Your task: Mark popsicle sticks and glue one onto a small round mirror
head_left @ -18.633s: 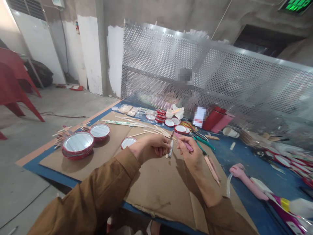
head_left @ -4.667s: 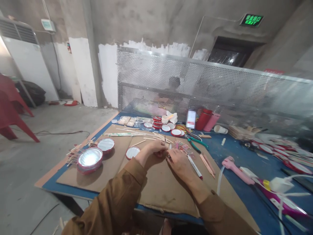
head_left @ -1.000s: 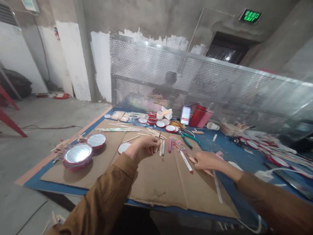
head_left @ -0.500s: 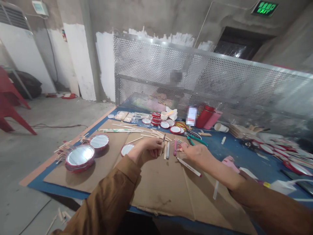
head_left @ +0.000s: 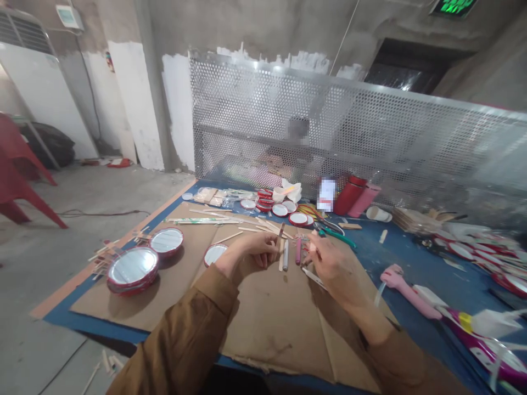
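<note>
My left hand [head_left: 256, 250] is closed in a pinch on a thin wooden craft stick [head_left: 281, 230], which points up from the fingertips. To the right of it a pale wooden stick [head_left: 281, 262], a grey marker [head_left: 285, 255] and a pink marker [head_left: 298, 251] lie side by side on the cardboard [head_left: 272, 318]. My right hand [head_left: 340, 271] has its fingers closed just right of the pink marker, over small reddish bits; what they hold, if anything, is hard to make out. Partly under this hand lies a white pen [head_left: 313, 277].
Round red-rimmed discs [head_left: 132, 270] are stacked at the left, and one single disc [head_left: 214, 254] lies by my left forearm. Teal-handled pliers [head_left: 340, 238], a red bottle [head_left: 349, 195] and a pink-and-purple tool [head_left: 415, 299] lie or stand rightward. A perforated metal screen [head_left: 255, 109] rises behind.
My right hand has turned and drawn slightly back toward me, covering part of the white pen. The forearm has swung inward, uncovering the pink-and-purple tool. My left hand keeps the stick.
</note>
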A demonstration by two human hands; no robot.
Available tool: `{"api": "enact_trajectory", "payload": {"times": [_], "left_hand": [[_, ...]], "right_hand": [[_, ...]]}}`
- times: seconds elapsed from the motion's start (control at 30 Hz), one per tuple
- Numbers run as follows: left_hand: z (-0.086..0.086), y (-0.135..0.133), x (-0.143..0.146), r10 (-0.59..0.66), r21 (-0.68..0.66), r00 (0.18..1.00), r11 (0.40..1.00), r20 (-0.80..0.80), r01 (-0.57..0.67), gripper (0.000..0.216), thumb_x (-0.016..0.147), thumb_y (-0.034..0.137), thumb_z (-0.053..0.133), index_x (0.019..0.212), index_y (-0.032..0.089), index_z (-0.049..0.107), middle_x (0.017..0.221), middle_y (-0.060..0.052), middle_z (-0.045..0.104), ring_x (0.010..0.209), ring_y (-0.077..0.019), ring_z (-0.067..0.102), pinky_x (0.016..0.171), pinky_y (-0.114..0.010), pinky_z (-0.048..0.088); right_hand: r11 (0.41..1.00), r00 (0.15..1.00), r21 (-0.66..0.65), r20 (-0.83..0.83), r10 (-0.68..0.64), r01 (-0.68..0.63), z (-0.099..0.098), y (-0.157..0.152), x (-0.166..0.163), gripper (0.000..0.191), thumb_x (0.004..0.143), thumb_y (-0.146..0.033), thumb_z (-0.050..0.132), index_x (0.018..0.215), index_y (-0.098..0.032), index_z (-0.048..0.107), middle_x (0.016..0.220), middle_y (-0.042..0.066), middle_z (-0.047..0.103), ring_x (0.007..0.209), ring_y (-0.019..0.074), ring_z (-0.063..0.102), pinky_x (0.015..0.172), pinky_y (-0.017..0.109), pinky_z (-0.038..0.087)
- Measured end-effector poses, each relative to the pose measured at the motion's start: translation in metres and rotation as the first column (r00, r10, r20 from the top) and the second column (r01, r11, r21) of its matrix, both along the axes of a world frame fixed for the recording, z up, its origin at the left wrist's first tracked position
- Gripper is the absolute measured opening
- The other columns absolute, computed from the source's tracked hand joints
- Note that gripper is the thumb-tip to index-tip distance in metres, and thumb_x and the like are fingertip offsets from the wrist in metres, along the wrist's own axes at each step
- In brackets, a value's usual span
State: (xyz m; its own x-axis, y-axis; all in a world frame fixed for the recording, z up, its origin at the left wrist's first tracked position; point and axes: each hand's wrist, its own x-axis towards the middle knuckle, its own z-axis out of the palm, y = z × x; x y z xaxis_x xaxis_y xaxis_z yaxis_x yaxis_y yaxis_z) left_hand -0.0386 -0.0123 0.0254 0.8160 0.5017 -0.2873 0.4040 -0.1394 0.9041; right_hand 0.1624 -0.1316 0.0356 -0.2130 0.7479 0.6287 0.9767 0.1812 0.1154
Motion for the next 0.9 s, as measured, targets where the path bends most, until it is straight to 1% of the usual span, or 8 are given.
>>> {"api": "enact_trajectory", "payload": {"times": [0.1, 0.23, 0.4, 0.57, 0.63, 0.7, 0.8, 0.9], "left_hand": [[-0.001, 0.000, 0.000, 0.006, 0.006, 1.000, 1.000, 0.009, -0.006, 0.005, 0.086, 0.014, 0.049, 0.088, 0.018, 0.047, 0.064, 0.003, 0.060, 0.048, -0.0113, 0.061, 0.047, -0.020, 0.049], [-0.006, 0.003, 0.002, -0.010, 0.005, 1.000, 1.000, 0.006, 0.010, 0.004, 0.088, 0.020, 0.051, 0.086, 0.018, 0.047, 0.062, 0.003, 0.059, 0.047, -0.0121, 0.061, 0.046, -0.021, 0.049], [-0.010, 0.007, 0.001, -0.058, -0.001, 0.998, 0.998, 0.018, 0.058, 0.013, 0.086, 0.026, 0.058, 0.081, 0.018, 0.049, 0.061, 0.002, 0.060, 0.046, -0.0114, 0.059, 0.047, -0.021, 0.048], [-0.009, 0.005, -0.001, -0.060, 0.004, 0.998, 0.998, 0.033, 0.060, 0.011, 0.085, 0.026, 0.058, 0.080, 0.017, 0.052, 0.060, 0.001, 0.059, 0.047, -0.0119, 0.059, 0.046, -0.021, 0.047], [-0.009, 0.004, -0.001, -0.045, 0.001, 0.998, 0.999, 0.034, 0.045, 0.012, 0.084, 0.027, 0.058, 0.081, 0.017, 0.052, 0.062, 0.001, 0.060, 0.048, -0.0126, 0.060, 0.045, -0.020, 0.046], [-0.008, 0.004, 0.000, -0.019, 0.001, 1.000, 1.000, 0.008, 0.019, 0.015, 0.084, 0.030, 0.060, 0.083, 0.018, 0.051, 0.064, 0.001, 0.061, 0.049, -0.0132, 0.061, 0.045, -0.021, 0.047], [-0.007, 0.004, 0.002, 0.004, 0.026, 1.000, 1.000, -0.027, -0.003, 0.015, 0.085, 0.031, 0.059, 0.084, 0.018, 0.051, 0.065, 0.001, 0.062, 0.048, -0.0125, 0.061, 0.045, -0.020, 0.046], [-0.007, 0.003, 0.003, 0.008, 0.060, 1.000, 0.998, -0.029, -0.006, 0.011, 0.085, 0.027, 0.055, 0.083, 0.018, 0.051, 0.062, 0.001, 0.060, 0.047, -0.0115, 0.059, 0.043, -0.019, 0.045]], "right_hand": [[0.987, 0.929, 0.116, -0.341, 0.142, -0.108, -0.007, 0.005, -0.005, 0.025, 0.099, -0.033, 0.045, 0.104, -0.019, 0.064, 0.094, 0.010, 0.074, 0.085, 0.0216, 0.071, 0.078, 0.031, 0.051], [0.995, 0.675, 0.094, -0.732, 0.097, -0.041, -0.006, 0.003, -0.009, 0.025, 0.089, -0.044, 0.059, 0.075, -0.023, 0.056, 0.055, -0.002, 0.063, 0.053, 0.0168, 0.062, 0.062, 0.028, 0.049], [0.990, 0.433, 0.135, -0.895, 0.105, 0.039, 0.004, -0.004, -0.020, 0.029, 0.086, -0.045, 0.058, 0.069, -0.022, 0.052, 0.044, -0.008, 0.045, 0.040, 0.0111, 0.045, 0.047, 0.024, 0.038], [0.987, 0.218, 0.161, -0.963, 0.156, 0.002, -0.001, 0.001, -0.010, 0.025, 0.084, -0.044, 0.062, 0.079, -0.021, 0.056, 0.050, -0.008, 0.052, 0.042, 0.0104, 0.047, 0.045, 0.022, 0.037], [0.993, 0.300, 0.110, -0.949, 0.095, 0.033, -0.005, 0.005, 0.004, 0.025, 0.083, -0.045, 0.062, 0.083, -0.020, 0.060, 0.058, -0.004, 0.059, 0.050, 0.0129, 0.054, 0.051, 0.024, 0.042], [0.998, 0.522, 0.017, -0.853, -0.017, 0.060, -0.009, 0.007, 0.023, 0.024, 0.083, -0.042, 0.060, 0.089, -0.019, 0.065, 0.073, 0.001, 0.068, 0.066, 0.0174, 0.062, 0.062, 0.028, 0.047], [0.972, 0.850, -0.171, -0.478, -0.224, 0.160, -0.010, 0.004, 0.046, 0.020, 0.087, -0.023, 0.050, 0.096, -0.019, 0.068, 0.100, 0.008, 0.073, 0.093, 0.0222, 0.065, 0.081, 0.033, 0.048], [0.864, 0.912, -0.326, -0.014, -0.411, 0.384, -0.004, -0.006, 0.057, 0.029, 0.089, -0.009, 0.044, 0.100, -0.018, 0.070, 0.101, 0.011, 0.072, 0.095, 0.0252, 0.064, 0.077, 0.034, 0.044]]}}
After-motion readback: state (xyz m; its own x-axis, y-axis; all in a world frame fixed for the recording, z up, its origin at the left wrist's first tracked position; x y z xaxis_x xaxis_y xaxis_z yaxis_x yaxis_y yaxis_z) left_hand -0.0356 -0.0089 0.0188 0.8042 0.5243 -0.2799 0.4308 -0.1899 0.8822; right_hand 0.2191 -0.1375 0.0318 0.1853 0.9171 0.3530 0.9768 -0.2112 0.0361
